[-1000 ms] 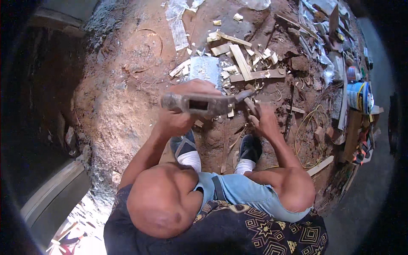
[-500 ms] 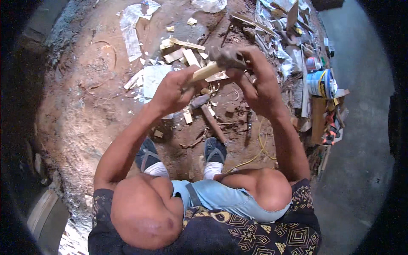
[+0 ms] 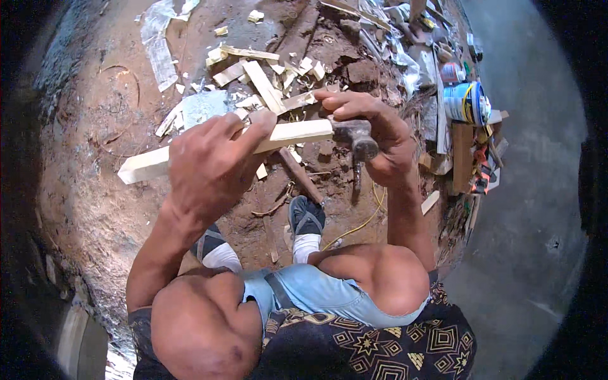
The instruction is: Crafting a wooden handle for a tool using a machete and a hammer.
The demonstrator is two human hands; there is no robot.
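Observation:
My left hand (image 3: 218, 155) is closed around a pale, squared wooden handle (image 3: 297, 132), whose free end sticks out to the left. At its right end sits the dark metal head of the hammer (image 3: 362, 144). My right hand (image 3: 383, 130) is curled around that head, fingers over its far side and palm behind it. The hammer lies nearly level above the ground, in front of my knees. Beneath it a brown wooden tool handle (image 3: 301, 174) rests on the dirt; its upper end is hidden by the held handle.
Wood offcuts and chips (image 3: 263, 85) litter the reddish dirt ahead. A blue and white bucket (image 3: 465, 103) stands at the right among scrap boards, near grey flooring. My sandalled foot (image 3: 307, 218) is close to a yellow cord (image 3: 358, 226). Plastic sheeting (image 3: 158, 47) lies at the far left.
The hammer has come lower and turned so that its handle lies across the view, its long free end showing. My left hand has moved left; the scene has shifted slightly left.

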